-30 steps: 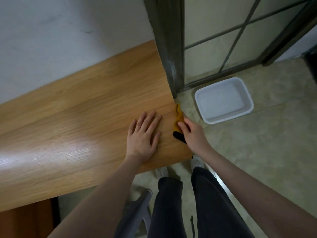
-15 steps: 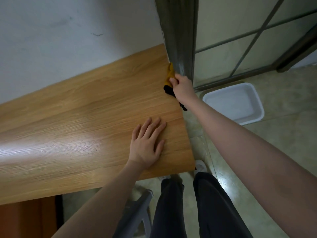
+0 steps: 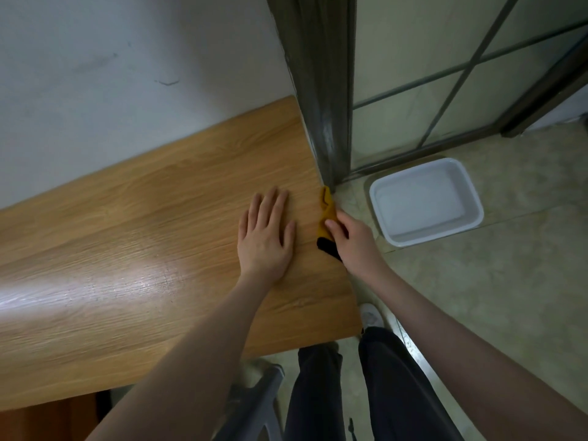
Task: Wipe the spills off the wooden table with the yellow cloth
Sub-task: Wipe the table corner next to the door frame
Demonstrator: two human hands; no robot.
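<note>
A person stands at the right end of a long, pale wooden table [image 3: 152, 237] and looks down at both bare hands. The left hand [image 3: 265, 237] lies flat on the tabletop, fingers spread and straight, bracing. The right hand [image 3: 353, 240] pinches a crumpled yellow cloth with a black edge [image 3: 327, 214], thumb on top, against the table's right edge, just below a dark metal door frame [image 3: 324, 90] that meets the table there.

No puddles or stains show on the wood, only a broad shine of reflected light to the left, so the top appears mostly wiped, and the edge seems to be the part in hand. Whether any damp remains cannot be told.

On the tiled floor [image 3: 477, 313], just right of the table, sits a white rectangular plastic basin [image 3: 426, 202]. The door frame crowds the far stretch of the edge. A grey stool [image 3: 254, 405] stands by the person's dark-trousered legs.
</note>
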